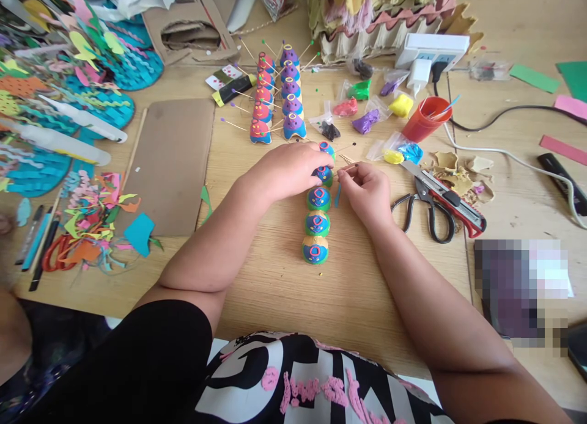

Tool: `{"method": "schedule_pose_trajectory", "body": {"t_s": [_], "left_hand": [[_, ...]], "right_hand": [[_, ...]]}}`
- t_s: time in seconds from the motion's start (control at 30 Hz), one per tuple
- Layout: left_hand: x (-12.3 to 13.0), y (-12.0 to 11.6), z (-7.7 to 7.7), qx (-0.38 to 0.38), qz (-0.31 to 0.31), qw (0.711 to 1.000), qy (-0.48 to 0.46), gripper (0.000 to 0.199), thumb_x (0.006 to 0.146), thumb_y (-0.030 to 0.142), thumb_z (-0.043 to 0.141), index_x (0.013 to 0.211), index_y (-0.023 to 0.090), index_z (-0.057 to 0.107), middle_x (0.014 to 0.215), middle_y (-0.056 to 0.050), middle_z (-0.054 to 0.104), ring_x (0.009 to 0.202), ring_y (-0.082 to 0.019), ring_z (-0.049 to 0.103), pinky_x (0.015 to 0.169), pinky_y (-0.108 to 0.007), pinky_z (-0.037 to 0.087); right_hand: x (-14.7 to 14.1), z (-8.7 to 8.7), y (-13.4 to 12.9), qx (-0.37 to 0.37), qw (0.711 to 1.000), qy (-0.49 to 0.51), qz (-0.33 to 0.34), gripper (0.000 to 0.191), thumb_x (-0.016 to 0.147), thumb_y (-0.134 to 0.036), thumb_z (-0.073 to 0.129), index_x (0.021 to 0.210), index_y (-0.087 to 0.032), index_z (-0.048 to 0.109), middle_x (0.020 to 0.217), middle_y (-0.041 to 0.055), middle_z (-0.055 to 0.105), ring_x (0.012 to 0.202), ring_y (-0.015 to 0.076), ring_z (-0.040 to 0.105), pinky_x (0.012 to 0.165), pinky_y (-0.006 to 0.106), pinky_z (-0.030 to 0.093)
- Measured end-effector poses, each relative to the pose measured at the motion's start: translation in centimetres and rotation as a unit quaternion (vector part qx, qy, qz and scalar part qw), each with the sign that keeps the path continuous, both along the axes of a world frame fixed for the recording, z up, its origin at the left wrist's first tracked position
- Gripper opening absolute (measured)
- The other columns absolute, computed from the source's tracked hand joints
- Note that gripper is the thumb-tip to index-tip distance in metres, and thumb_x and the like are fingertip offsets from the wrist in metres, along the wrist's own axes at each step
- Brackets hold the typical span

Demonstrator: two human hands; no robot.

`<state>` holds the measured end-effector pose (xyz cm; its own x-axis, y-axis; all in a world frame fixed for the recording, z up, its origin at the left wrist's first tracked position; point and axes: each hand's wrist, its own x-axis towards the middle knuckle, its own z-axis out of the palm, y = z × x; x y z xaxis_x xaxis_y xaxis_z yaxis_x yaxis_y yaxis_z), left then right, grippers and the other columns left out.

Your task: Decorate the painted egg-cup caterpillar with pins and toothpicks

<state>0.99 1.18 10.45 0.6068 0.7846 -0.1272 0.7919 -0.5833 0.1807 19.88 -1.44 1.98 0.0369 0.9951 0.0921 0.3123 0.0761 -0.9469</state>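
the blue-green strip of cups [318,199] lies mid-way across the table [270,277], running near to far. the left hand [305,170] is curled onto its far cups; the right hand [365,189], just right, has thumb and finger pressed together, on what i cannot tell. painted faces look done; the three nearest cups lack the pins [223,120] seen on the farther red strip [261,112].

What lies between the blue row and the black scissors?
The right hand, with a small blue strip beside it, as the head view shows.
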Motion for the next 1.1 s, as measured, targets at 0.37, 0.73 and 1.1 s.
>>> {"method": "schedule_pose_trajectory", "body": {"t_s": [0.37, 0.73, 1.1], "left_hand": [[-0.07, 0.12, -0.22, 0.007, -0.005, 1.0, -0.006, 0.03, 0.094, 0.023, 0.066, 0.123, 0.023, 0.073, 0.123, -0.007, 0.072, 0.114, -0.025, 0.069, 0.092, -0.035, 0.052], [-0.07, 0.15, -0.18, 0.011, -0.006, 1.0, -0.002, 0.029, 0.094, 0.024, 0.066, 0.122, 0.025, 0.074, 0.123, -0.006, 0.072, 0.113, -0.024, 0.069, 0.091, -0.033, 0.052], [0.01, 0.06, -0.05, 0.008, -0.002, 1.0, -0.003, 0.028, 0.094, 0.023, 0.066, 0.121, 0.024, 0.074, 0.123, -0.007, 0.072, 0.112, -0.025, 0.069, 0.091, -0.034, 0.052]], "right_hand": [[-0.1, 0.26, -0.31, 0.004, 1.0, -0.009, -0.002, 0.01, 0.086, -0.024, 0.069, 0.076, -0.02, 0.068, 0.065, -0.0037, 0.062, 0.053, 0.0083, 0.041, 0.053, 0.026, 0.032], [-0.01, 0.24, -0.13, -0.002, 1.0, 0.004, 0.012, 0.011, 0.084, -0.025, 0.069, 0.074, -0.02, 0.067, 0.063, -0.0039, 0.06, 0.055, 0.0086, 0.042, 0.053, 0.026, 0.032], [-0.01, -0.02, -0.2, 0.005, 1.0, 0.013, 0.003, 0.014, 0.084, -0.031, 0.068, 0.075, -0.021, 0.066, 0.06, -0.0039, 0.057, 0.055, 0.0093, 0.044, 0.053, 0.026, 0.034]]}}
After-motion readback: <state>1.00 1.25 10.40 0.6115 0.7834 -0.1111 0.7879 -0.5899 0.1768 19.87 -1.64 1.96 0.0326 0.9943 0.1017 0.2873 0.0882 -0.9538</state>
